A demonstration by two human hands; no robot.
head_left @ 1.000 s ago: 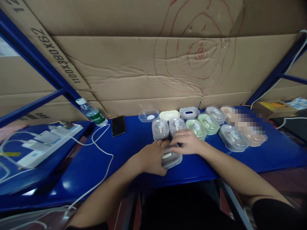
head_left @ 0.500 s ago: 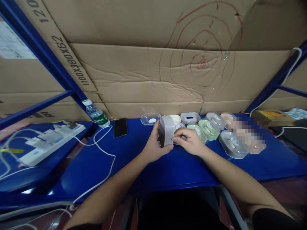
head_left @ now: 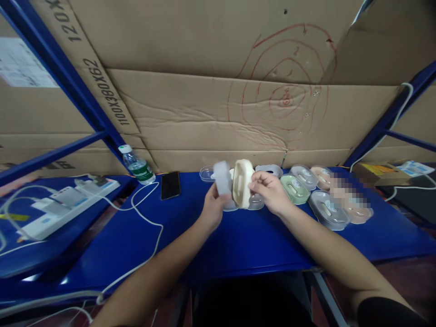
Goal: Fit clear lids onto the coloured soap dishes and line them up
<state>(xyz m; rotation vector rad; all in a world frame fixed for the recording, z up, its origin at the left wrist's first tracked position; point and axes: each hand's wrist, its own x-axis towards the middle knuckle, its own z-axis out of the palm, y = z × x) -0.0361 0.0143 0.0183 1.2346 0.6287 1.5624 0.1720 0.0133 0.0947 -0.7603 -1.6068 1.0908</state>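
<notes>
A cardboard wall (head_left: 177,109) rises behind the phone (head_left: 170,185), and the blue table (head_left: 238,245) spreads beneath it. Well to the phone's right, lidded boxes stand close together, among them a green box (head_left: 294,189). Also right of the phone are two hands: the left hand (head_left: 213,209), nearer it, has thumb and fingers wrapped around a grey box (head_left: 223,179); the right hand (head_left: 269,190), farther from it, pinches the edge of a cream tray (head_left: 243,184). Both pieces are raised on edge to the phone's right; the grey one is blurred, so whether they touch is hard to tell. Handling them well probably calls for a steady left grip and the tray guided straight by its rim, without twisting.
</notes>
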